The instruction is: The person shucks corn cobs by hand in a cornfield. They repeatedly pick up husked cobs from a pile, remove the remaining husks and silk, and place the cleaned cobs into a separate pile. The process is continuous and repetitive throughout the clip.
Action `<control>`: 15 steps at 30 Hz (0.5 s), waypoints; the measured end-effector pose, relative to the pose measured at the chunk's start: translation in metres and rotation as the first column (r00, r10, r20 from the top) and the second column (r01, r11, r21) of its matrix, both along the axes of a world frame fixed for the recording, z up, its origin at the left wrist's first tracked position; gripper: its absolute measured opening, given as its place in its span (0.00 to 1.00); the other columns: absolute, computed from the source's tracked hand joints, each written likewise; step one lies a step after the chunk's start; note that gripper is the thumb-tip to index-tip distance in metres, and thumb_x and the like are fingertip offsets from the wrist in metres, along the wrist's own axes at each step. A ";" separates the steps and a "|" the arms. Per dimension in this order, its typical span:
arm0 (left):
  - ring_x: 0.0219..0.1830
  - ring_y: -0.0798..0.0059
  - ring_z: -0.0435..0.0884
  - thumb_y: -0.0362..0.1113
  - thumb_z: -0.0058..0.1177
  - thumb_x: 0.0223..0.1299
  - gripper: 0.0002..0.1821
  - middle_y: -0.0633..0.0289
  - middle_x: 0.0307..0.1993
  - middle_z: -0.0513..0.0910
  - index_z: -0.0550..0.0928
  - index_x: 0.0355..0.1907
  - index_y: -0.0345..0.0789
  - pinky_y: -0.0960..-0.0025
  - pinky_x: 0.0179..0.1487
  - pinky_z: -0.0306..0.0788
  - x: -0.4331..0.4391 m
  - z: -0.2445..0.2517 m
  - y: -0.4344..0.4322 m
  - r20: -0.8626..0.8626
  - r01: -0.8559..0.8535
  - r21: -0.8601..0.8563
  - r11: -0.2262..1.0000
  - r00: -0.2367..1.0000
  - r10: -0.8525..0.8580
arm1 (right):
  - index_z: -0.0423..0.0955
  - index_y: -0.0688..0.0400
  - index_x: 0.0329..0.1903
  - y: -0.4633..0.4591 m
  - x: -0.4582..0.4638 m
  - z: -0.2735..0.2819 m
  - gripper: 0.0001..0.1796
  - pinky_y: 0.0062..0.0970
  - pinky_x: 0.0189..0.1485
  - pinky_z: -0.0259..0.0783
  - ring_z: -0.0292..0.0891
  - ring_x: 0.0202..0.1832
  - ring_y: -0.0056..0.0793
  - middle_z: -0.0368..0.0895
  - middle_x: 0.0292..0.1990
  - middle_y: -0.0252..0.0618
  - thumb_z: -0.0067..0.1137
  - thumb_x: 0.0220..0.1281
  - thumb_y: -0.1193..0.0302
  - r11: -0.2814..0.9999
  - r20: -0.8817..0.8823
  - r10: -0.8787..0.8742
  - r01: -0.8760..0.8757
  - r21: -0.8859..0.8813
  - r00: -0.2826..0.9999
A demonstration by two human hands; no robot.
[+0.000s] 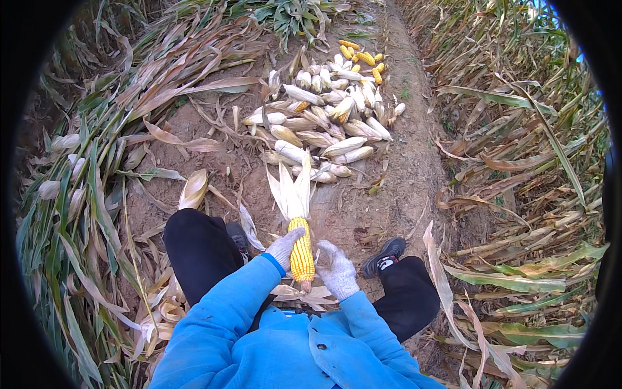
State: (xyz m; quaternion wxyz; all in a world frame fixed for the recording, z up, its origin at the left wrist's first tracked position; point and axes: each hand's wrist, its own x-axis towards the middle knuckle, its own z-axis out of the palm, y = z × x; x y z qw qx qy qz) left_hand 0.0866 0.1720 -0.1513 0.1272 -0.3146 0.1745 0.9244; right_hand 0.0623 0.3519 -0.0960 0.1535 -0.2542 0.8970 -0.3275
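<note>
A yellow ear of corn [301,253] is held in front of my body, its kernels bare. Pale husk leaves [293,192] spread from its far end, still attached, while its near end points towards my jacket. My left hand [285,247], in a light knitted glove, grips the ear from the left side with the thumb laid over the kernels. Just right of the ear is my gloved right hand [336,270], fingers apart and slightly curled, with nothing seen in it. Loose dry husks [311,294] lie below the ear's near end.
Ahead on the bare soil [408,160] lies a heap of ears in husks [320,131], with several bare yellow ears [365,58] at its far end. Cut corn stalks [92,194] line the left; dry stalks and leaves [525,233] line the right. One husked-over ear [193,189] rests beyond my left knee.
</note>
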 end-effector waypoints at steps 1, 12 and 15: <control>0.35 0.60 0.83 0.43 0.57 0.66 0.21 0.52 0.39 0.82 0.75 0.55 0.32 0.58 0.39 0.82 0.004 0.002 -0.001 0.025 0.045 -0.137 0.990 0.999 -0.042 | 0.67 0.61 0.64 0.005 -0.010 -0.009 0.38 0.32 0.64 0.71 0.72 0.63 0.35 0.75 0.60 0.46 0.74 0.48 0.75 0.984 0.129 -0.100 0.117 -0.133 0.987; 0.32 0.63 0.86 0.42 0.62 0.63 0.23 0.52 0.36 0.84 0.76 0.53 0.28 0.62 0.34 0.82 0.034 0.041 0.017 -0.066 0.356 -0.317 0.879 0.917 -0.394 | 0.71 0.64 0.61 -0.053 -0.092 0.035 0.37 0.32 0.58 0.75 0.79 0.55 0.33 0.82 0.53 0.46 0.76 0.46 0.71 0.919 0.532 -0.224 0.358 -0.162 0.817; 0.32 0.65 0.85 0.44 0.62 0.62 0.25 0.54 0.35 0.83 0.75 0.54 0.28 0.64 0.35 0.81 0.035 0.046 0.021 -0.093 0.338 -0.419 0.843 0.907 -0.410 | 0.79 0.64 0.51 -0.052 -0.089 0.021 0.34 0.35 0.51 0.77 0.83 0.47 0.39 0.86 0.45 0.49 0.78 0.41 0.59 0.979 0.436 -0.119 0.178 -0.095 0.892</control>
